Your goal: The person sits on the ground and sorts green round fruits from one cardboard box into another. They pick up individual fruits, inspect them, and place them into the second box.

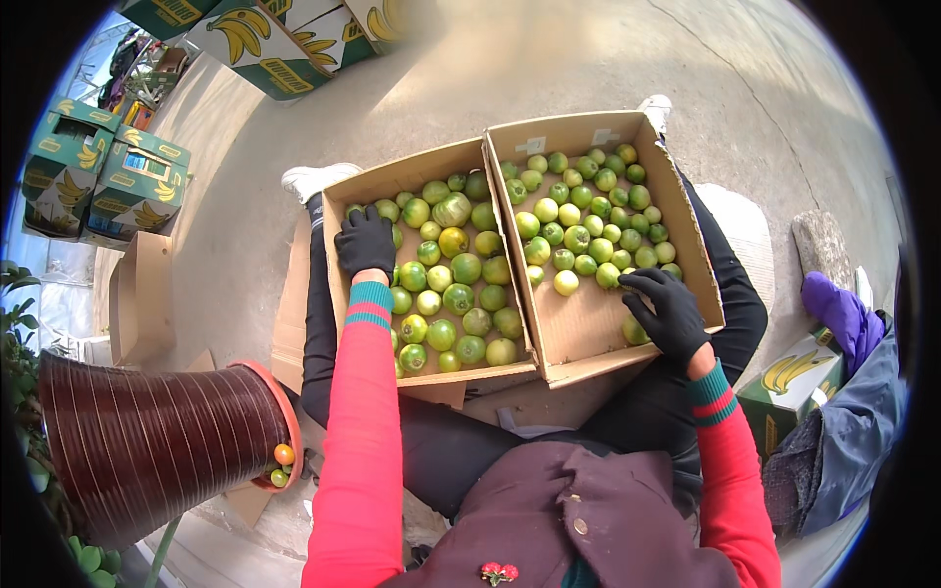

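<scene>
Two shallow cardboard boxes stand side by side before me, the left box [435, 378] and the right box [588, 367], each holding many green tomatoes. My left hand [365, 241], in a black glove, lies over tomatoes at the left box's left wall. Its fingertips point down among them, so any grip is hidden. Above the right box's near right part is my gloved right hand [670, 309], thumb and fingers apart. Its fingertips reach beside a small green tomato [607, 275]. Another tomato [634, 329] lies partly under that hand. A yellowing tomato [453, 242] shows in the left box.
A brown ribbed pot [162, 434] stands at left, small tomatoes [284, 454] in its orange saucer. Banana cartons [140, 184] are stacked farther left, with more cartons [265, 51] at the back. At right are a stone [821, 241], a purple cloth [842, 312] and a banana carton [798, 375].
</scene>
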The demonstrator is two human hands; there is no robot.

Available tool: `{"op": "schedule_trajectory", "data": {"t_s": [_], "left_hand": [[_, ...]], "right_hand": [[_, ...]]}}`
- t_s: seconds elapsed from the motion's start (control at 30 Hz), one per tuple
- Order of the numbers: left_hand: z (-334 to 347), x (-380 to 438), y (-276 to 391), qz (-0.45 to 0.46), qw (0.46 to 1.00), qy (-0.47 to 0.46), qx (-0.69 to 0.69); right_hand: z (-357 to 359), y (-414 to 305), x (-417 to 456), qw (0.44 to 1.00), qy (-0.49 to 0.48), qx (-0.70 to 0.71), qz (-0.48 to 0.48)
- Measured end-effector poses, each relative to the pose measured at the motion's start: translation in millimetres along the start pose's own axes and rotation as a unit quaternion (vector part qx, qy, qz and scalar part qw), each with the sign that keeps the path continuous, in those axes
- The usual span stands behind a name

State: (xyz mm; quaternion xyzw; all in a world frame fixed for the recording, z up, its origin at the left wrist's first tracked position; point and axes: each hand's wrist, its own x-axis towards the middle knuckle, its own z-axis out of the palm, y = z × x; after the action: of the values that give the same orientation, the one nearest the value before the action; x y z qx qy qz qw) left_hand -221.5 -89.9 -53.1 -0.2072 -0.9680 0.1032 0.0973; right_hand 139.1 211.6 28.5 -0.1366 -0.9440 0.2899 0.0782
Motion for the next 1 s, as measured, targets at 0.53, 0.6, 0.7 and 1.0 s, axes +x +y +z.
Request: {"op": "schedule_trajectory", "data": {"t_s": [0.53, 0.6, 0.7, 1.0], "left_hand": [[-162.9, -113.4, 112.2, 0.076, 0.687, -0.048, -0.721], [-185.3, -148.2, 146.8, 0.144, 0.647, -0.137, -0.736], [-175.6, -174.2, 180.9, 0.166, 0.617, -0.109, -0.761], [-160.5, -184.0, 188.8, 0.058, 0.593, -0.046, -0.802]], "right_hand": [[-12.7, -26.1, -6.6, 0.993, 0.010, 0.114, -0.019], [-6.9, -36.9, -14.5, 0.955, -0.014, 0.294, -0.044], [-1.4, -47.2, -21.6, 0.964, 0.007, 0.236, -0.120], [-16.5, -13.8, 9.7, 0.994, -0.081, -0.048, 0.052]]}}
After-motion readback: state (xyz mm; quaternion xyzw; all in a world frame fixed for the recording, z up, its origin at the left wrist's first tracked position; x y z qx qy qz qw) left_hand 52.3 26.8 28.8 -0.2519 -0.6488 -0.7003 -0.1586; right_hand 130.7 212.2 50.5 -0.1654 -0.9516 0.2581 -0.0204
